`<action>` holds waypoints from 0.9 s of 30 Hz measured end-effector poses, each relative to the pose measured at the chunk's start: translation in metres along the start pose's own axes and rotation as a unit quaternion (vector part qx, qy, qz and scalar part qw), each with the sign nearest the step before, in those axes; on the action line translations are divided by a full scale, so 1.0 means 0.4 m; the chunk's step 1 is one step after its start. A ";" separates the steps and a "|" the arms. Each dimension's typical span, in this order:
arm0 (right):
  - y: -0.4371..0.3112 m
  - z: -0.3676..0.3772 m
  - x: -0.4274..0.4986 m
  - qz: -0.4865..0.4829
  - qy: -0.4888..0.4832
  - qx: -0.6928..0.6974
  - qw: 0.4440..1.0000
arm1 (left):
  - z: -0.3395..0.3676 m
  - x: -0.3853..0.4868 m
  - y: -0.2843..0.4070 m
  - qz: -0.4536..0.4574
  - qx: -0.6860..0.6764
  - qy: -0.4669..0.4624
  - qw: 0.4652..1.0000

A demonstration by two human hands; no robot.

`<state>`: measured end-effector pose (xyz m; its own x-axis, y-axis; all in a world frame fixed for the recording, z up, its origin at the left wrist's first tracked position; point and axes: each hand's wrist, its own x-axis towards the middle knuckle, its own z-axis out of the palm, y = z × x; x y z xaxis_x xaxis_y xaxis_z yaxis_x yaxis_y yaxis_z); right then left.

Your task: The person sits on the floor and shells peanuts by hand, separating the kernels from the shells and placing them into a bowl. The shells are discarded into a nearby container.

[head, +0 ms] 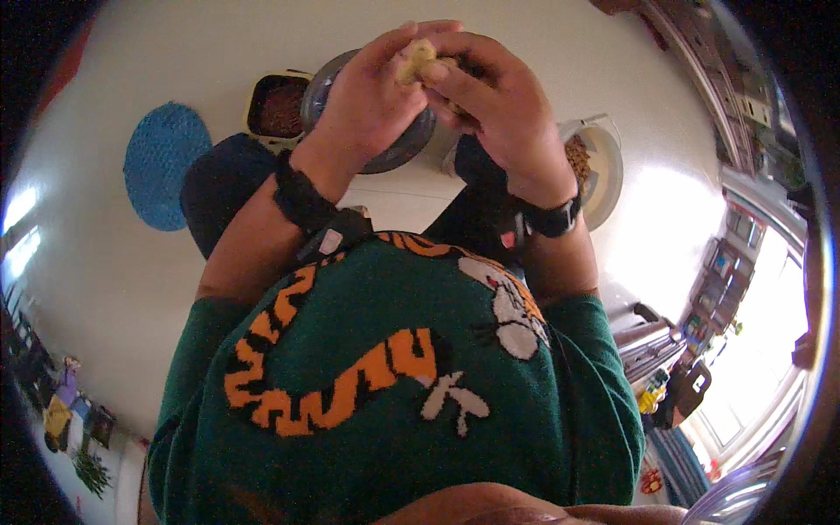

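Both my hands are raised together over a dark metal bowl (400, 147) on the floor. Pale yellow, lumpy pieces (418, 60), which look like food, are held between them; I cannot tell exactly what they are. My left hand (508, 98) curls around the pieces, its thumb pressed on them, with something darker under its fingers. My right hand (377, 98) is cupped against the pieces from the other side, its fingertips partly hidden. Each wrist wears a black band.
Left of the bowl stands a yellow-rimmed container (279, 108) of reddish-brown bits. A round blue mat (166, 167) lies further left. Right of my left wrist is a white bucket (607, 170) holding brown pieces. My knees are bent on either side of the bowl.
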<state>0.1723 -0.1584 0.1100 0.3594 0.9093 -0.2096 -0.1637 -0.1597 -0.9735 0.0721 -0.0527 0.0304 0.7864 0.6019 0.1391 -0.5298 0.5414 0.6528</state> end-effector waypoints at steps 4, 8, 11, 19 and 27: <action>0.081 0.077 0.098 -0.134 0.024 -0.088 0.987 | -0.049 0.002 0.032 -0.193 -0.267 0.094 0.940; 0.139 0.118 0.116 -0.218 0.084 -0.133 0.963 | -0.077 0.010 0.031 -0.157 -0.315 0.074 0.933; 0.164 0.143 0.124 -0.233 0.076 0.036 0.969 | -0.078 0.008 0.024 -0.141 -0.345 0.060 0.926; 0.174 0.172 0.161 -0.320 0.110 0.046 0.940 | -0.093 0.018 0.007 -0.131 -0.375 0.047 0.916; 0.164 0.147 0.151 -0.384 0.122 -0.081 0.912 | -0.092 0.016 0.008 -0.126 -0.389 0.040 0.912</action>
<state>0.1292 -0.0914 0.0387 0.5080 0.6673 0.5447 0.3532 0.4154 -0.8383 0.0637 -0.0254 0.0059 0.9050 0.4251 -0.0165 -0.4251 0.9021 -0.0741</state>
